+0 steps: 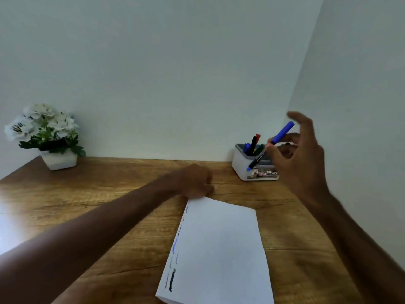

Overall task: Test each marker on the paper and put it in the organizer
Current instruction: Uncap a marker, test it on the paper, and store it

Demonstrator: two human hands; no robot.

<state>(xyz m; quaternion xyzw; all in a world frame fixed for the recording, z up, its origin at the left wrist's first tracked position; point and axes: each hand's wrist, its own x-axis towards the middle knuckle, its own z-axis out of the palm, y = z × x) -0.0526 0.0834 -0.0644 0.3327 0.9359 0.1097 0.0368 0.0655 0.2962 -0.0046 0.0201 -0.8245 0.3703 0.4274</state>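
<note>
Head view: the right hand [300, 154] pinches a tilted blue marker [281, 133] in front of the far-right organizer [241, 167]. The left hand [195, 181] rests curled at the paper's [219, 249] far corner; whether it grips anything is unclear. This looks like the stowing step. Next, the marker needs lifting over the organizer's rim and lowering in.

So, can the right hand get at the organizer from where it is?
Probably yes: the right hand holds the blue marker right beside the organizer, lower end angled down toward it, with nothing between them.

The left hand [197, 181] and right hand [300, 154] are bare; so are both forearms [98, 233].
</note>
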